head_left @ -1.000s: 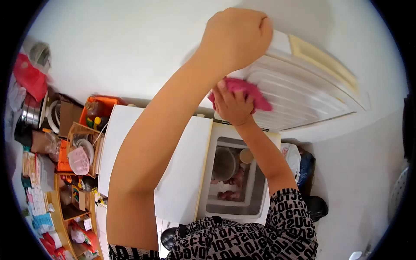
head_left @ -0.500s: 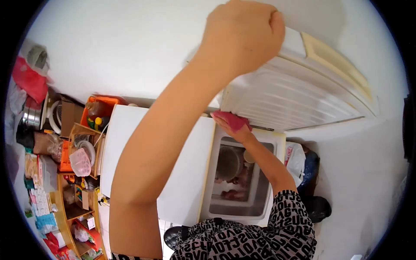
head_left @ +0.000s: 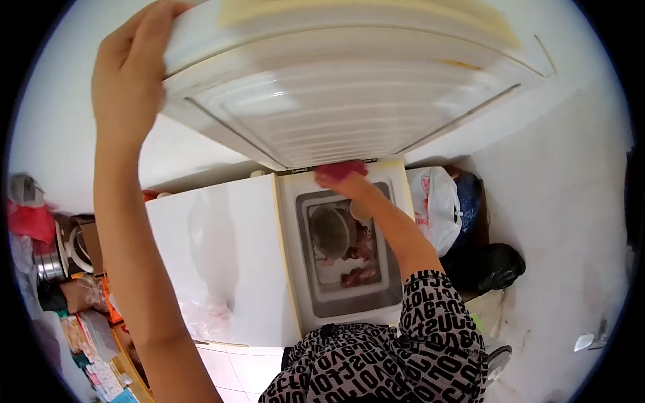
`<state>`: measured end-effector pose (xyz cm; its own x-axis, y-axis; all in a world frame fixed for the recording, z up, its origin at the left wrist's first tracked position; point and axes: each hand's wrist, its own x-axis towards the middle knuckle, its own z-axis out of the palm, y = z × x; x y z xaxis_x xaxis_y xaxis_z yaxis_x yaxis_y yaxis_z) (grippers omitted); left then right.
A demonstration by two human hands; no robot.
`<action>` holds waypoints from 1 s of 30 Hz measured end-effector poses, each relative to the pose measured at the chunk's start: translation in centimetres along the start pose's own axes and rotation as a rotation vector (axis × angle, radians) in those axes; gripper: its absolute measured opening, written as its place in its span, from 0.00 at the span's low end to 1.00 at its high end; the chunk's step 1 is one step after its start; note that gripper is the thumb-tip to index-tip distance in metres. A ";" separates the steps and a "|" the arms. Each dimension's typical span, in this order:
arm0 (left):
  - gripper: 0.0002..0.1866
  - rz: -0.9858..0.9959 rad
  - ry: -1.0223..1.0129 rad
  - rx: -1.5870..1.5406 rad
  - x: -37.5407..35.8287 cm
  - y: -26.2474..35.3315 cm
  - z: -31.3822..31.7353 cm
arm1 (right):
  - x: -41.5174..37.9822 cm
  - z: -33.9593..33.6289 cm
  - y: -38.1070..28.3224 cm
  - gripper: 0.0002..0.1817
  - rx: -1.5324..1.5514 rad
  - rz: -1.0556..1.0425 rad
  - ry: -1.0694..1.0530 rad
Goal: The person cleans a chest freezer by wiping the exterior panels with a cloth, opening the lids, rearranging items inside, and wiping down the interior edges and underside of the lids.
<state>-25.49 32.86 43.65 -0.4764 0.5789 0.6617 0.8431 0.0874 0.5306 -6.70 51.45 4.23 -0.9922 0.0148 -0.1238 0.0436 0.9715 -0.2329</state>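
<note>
My left hand (head_left: 131, 77) grips the left edge of a raised white freezer lid (head_left: 349, 94), fingers curled round it. In my right hand (head_left: 348, 187) is a dark pink cloth (head_left: 344, 170), pressed to the back rim of the open chest freezer (head_left: 289, 201) just below the lid's hinge side. The right fingers are partly hidden and blurred. Inside the freezer sit a round greyish pot (head_left: 330, 232), a small pale cup (head_left: 361, 211) beside my right forearm, and reddish pieces that look like meat (head_left: 361, 276).
A closed white panel (head_left: 222, 255) adjoins the opening on the left, with clear plastic lying on it. White (head_left: 433, 208) and black (head_left: 494, 269) bags stand right of the freezer. Crowded shelves (head_left: 124, 359) line the far left; a wall rises behind.
My view has shifted, and the lid now looks larger and nearer. My left hand appears farther left, at the lid's edge. The cloth has moved right along the back rim.
</note>
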 end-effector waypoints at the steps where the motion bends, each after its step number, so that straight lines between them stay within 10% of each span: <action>1: 0.19 -0.008 0.041 -0.042 0.2 0.4 0.5 | -2.2 1.8 2.5 0.25 0.394 0.274 -0.027; 3: 0.20 0.039 0.067 -0.014 0.0 0.1 0.2 | -5.6 2.6 4.0 0.27 0.285 0.463 0.001; 7: 0.22 -0.111 0.041 0.050 -0.4 -0.8 -0.7 | -8.7 5.3 6.2 0.29 0.043 0.064 0.544; 13: 0.21 -0.104 -0.001 0.048 -1.3 0.0 -0.7 | -12.7 7.5 7.5 0.24 0.047 0.438 0.794; 20: 0.21 -0.151 0.002 0.139 -0.8 -0.2 -1.4 | -5.7 5.4 7.1 0.23 0.046 0.841 0.241; 23: 0.21 -0.187 -0.003 0.129 -0.5 0.0 -1.2 | -7.4 8.5 3.4 0.19 -0.083 0.700 0.914; 26: 0.20 -0.220 -0.046 0.098 -0.6 0.1 -0.9 | -7.8 8.6 1.7 0.16 0.214 0.588 0.950; 28: 0.20 -0.236 -0.033 0.069 -0.4 0.2 -0.8 | -5.4 9.0 1.9 0.13 0.998 1.032 1.278; 30: 0.20 -0.257 -0.021 0.046 -0.7 -0.2 -1.0 | -4.7 10.5 4.6 0.14 0.975 1.055 1.179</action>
<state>-25.57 31.68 43.61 -0.6714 0.5497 0.4970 0.7059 0.2702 0.6547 -0.57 53.32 -6.41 -0.0527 0.9985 -0.0168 0.2394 -0.0037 -0.9709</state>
